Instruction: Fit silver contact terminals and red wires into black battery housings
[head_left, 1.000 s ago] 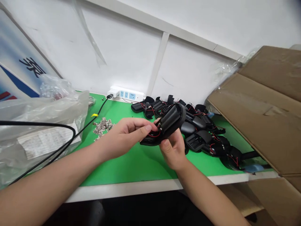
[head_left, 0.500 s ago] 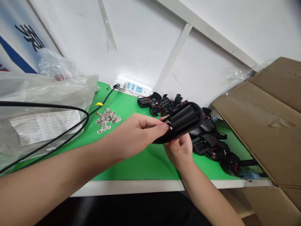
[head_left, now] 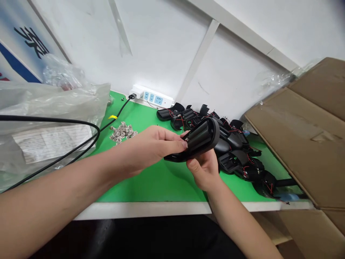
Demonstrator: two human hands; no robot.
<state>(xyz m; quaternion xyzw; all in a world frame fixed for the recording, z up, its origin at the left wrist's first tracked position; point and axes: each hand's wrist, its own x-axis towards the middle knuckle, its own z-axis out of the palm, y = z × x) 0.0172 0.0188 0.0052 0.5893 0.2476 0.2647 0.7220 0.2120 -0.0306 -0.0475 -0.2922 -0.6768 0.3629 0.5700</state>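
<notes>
A long black plastic casing (head_left: 202,135) with rounded ends and trough-like slots is held tilted above the green mat. My right hand (head_left: 203,169) grips it from beneath, with the thumb near its lower edge. My left hand (head_left: 159,147) is closed in a pinch, thumb and forefinger pressed into the casing's near end. A small shiny metal piece (head_left: 187,139) shows at those fingertips, mostly hidden. To the left lies a pile of small metal pieces (head_left: 122,133) on the mat.
Several similar black casings (head_left: 231,144) with thin red wires lie at the right. A large cardboard box (head_left: 302,133) stands beyond them. A white power strip (head_left: 153,97) runs along the wall. Clear plastic bags (head_left: 81,104) and a black cable (head_left: 98,131) occupy the left.
Both hands and the casing have shifted slightly left, and the casing has tipped so its slots show at a steeper angle. The left pinch remains at the casing's near end.
</notes>
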